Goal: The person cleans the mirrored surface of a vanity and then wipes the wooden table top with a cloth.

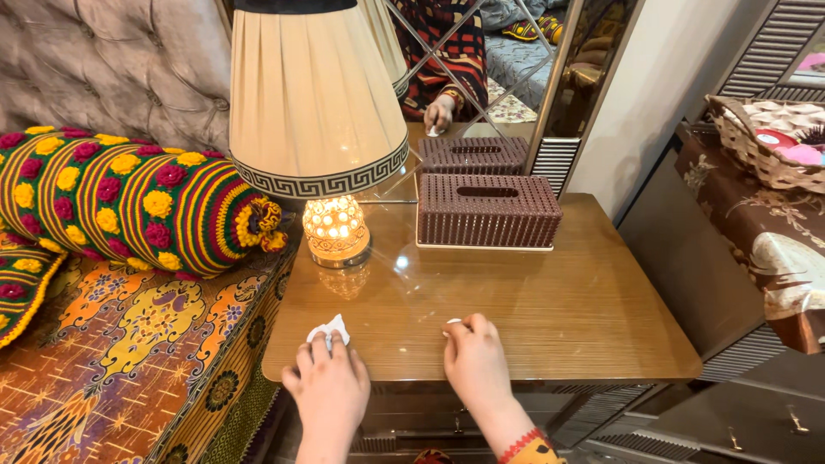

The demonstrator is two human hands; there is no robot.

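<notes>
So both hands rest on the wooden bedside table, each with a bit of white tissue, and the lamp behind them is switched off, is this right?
Not quite: the head view shows the lamp lit, its base glowing. The rest holds: left hand and right hand rest on the wooden bedside table, each with white tissue.

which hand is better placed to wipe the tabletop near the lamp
Left. The left hand already pinches a white tissue on the bedside table, on the lamp base side. The right hand shows only a small white scrap.

Tabletop (550, 301) open; lamp (331, 223), tissue box (487, 210) behind.
</notes>
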